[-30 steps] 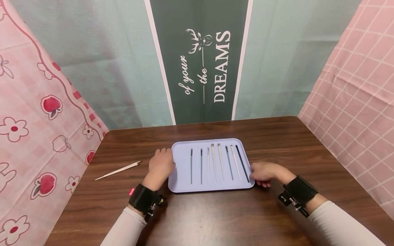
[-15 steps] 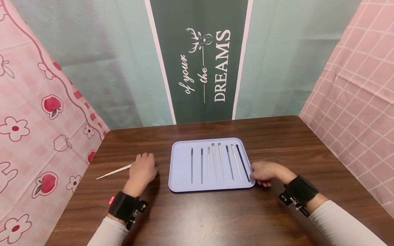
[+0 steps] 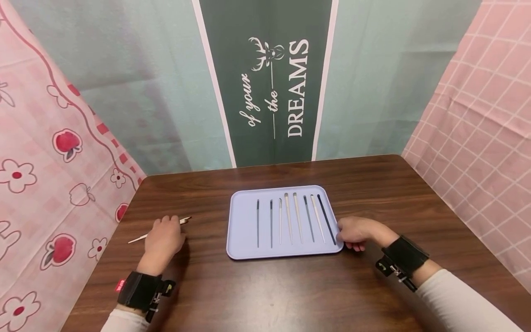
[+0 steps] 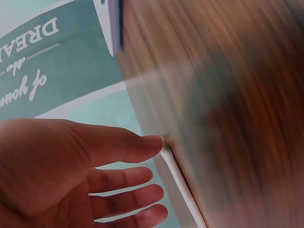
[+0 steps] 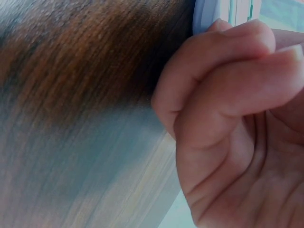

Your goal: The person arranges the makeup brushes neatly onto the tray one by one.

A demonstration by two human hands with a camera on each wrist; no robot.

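Note:
A lavender tray lies mid-table with several slim makeup brushes in a row, some pale-handled, some grey, one black at the right end. My right hand grips the tray's right rim near the front corner; the right wrist view shows its curled fingers at the rim. Over a pale-handled makeup brush on the table at the left is my left hand, hiding the brush's middle. In the left wrist view its fingers are apart and loosely extended, thumb tip overlapping the brush's bristle end.
The brown wooden table fills the space before me. A green curtain with white lettering hangs behind it. Pink cloths stand at the left and the right.
My left hand has left the tray's left edge and moved left across the table to the pale brush. The right hand stays at the tray's right rim.

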